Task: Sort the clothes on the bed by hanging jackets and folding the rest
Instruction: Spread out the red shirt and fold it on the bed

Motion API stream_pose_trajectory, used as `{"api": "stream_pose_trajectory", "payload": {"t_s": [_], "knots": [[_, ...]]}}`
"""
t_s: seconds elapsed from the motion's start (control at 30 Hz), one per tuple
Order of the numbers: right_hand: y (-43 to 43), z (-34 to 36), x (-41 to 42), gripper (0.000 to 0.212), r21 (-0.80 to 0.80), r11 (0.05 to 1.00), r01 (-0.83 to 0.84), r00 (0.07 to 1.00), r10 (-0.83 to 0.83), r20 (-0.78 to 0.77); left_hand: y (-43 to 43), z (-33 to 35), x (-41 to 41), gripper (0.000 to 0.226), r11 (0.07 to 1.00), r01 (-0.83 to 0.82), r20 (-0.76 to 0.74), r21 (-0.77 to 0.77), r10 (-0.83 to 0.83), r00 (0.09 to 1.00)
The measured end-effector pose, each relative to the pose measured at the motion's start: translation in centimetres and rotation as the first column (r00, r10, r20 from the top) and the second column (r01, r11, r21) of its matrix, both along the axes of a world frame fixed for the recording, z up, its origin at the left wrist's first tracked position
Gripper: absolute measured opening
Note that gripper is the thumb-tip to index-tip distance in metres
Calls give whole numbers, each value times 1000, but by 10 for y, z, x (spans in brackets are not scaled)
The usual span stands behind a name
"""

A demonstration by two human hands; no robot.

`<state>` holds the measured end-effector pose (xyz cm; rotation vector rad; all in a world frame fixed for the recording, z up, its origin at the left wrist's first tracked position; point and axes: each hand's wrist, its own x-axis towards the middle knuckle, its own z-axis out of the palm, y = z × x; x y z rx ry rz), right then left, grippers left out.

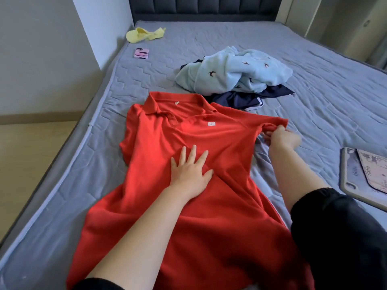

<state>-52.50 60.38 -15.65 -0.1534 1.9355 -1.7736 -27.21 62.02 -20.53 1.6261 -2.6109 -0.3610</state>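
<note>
Red polo shirt [188,168] lies spread on the grey bed [314,91] in front of me. My left hand [189,168] presses flat on its middle, fingers splayed and gripping nothing, while my right hand [280,139] reaches out and pinches the sleeve [274,124].

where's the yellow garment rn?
Head view, far upper left: the yellow garment lies crumpled at the bed's left edge near the headboard, just beyond the pink phone, well apart from the red polo.
</note>
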Motion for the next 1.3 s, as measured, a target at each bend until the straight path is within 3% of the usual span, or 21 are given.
{"api": "stream_pose_trajectory", "payload": {"t_s": [0.07, 0.13, 0.17, 0.27, 0.33, 0.43, 0.5, 0.6, 0.67, 0.7, 0.73, 0.83, 0.9, 0.97, 1.03, 1.1, 1.13, 1.2, 1.3], "knots": [[-7, 6, -17, 38, -84, 995, 59, 992, -68, -108, -2, -1, -2, 64, 1000, 10, 21, 2, -10, 1000], [-11, 7, -22, 26, 6, 1000, 23, 956, -20, -294, -1, -3, -2, 63, 1000, 14, 35, -7, -14, 999], [-12, 6, -21, 23, 41, 999, -33, 948, 44, -317, 0, -4, -2, 63, 1000, 17, 39, -12, -16, 999], [-11, -6, -16, 54, 231, 946, -227, 929, 282, -241, 1, -3, -1, 61, 999, 29, 42, -16, -29, 999], [-6, -11, -14, 56, 382, 886, -263, 910, 359, -207, 2, -3, -2, 61, 999, 48, 45, -12, -47, 998], [4, -8, -7, 48, 388, 832, -396, 904, 428, 2, 5, -3, -8, 64, 996, 89, 29, 4, -89, 996], [9, -5, -5, 50, 422, 694, -583, 804, 568, 177, 9, -4, -13, 67, 992, 124, 32, 12, -124, 992], [24, 0, -7, 46, 426, 278, -861, 459, 784, 417, 12, -4, -17, 70, 989, 146, 59, 1, -146, 988], [34, 3, -7, 29, 398, 91, -913, 295, 822, 487, 14, -2, -17, 69, 991, 136, 62, -3, -136, 989], [39, 4, -6, 19, 411, 83, -908, 295, 822, 486, 16, 0, -17, 67, 992, 128, 59, -4, -128, 990], [43, 5, -4, 15, 423, 147, -894, 354, 810, 467, 19, 1, -18, 64, 993, 121, 50, -5, -121, 991], [57, -1, -5, 21, 416, 569, -710, 699, 641, 316, 30, 9, -22, 56, 992, 123, -18, -7, -123, 992], [74, -4, -8, 24, 416, 674, -610, 790, 561, 248, 39, 16, -26, 53, 988, 152, -66, -8, -152, 986], [97, -4, -9, 36, 436, 605, -666, 739, 617, 271, 49, 21, -29, 51, 982, 191, -77, -15, -191, 978], [123, 1, -8, 54, 442, 431, -786, 599, 706, 377, 61, 23, -33, 51, 971, 239, -57, -11, -239, 969], [144, 4, -4, 52, 387, 252, -887, 427, 768, 478, 71, 23, -35, 54, 961, 276, -25, 11, -276, 961], [152, 7, -1, 43, 347, 214, -913, 374, 781, 500, 75, 22, -36, 55, 957, 288, -8, 23, -288, 958], [161, 14, -1, 24, 234, 304, -924, 382, 783, 491, 79, 22, -35, 55, 952, 305, 7, 21, -305, 952], [167, 26, -14, 20, 62, 645, -762, 601, 668, 439, 81, 25, -36, 52, 948, 314, -67, -44, -317, 946]]}}
